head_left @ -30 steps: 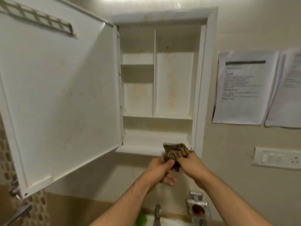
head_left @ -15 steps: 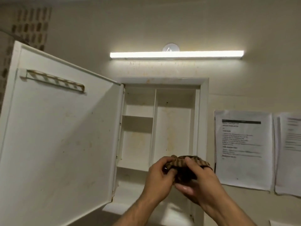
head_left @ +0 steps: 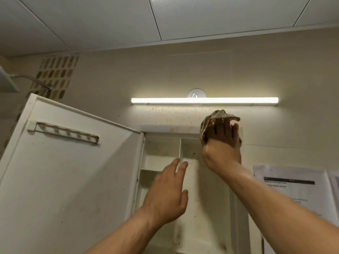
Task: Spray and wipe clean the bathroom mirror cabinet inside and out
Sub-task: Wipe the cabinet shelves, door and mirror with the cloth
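Note:
The white wall cabinet [head_left: 161, 158] hangs open, its shelves stained and bare. Its door [head_left: 69, 180] swings out to the left, with a small rack near the top of its inner face. My right hand [head_left: 222, 143] is raised to the cabinet's top right corner and presses a crumpled brown striped cloth [head_left: 218, 116] against the upper frame. My left hand [head_left: 168, 191] hovers in front of the middle compartment, fingers spread, holding nothing.
A lit tube light [head_left: 204, 100] runs along the wall just above the cabinet. Printed sheets of paper [head_left: 291, 191] hang on the wall at the right. A patterned tile patch [head_left: 55, 76] and a shower fitting show at the upper left.
The view has tilted upward. My right hand has lifted the cloth from the lower shelf level to the cabinet's top frame. My left hand has let go of the cloth and opened.

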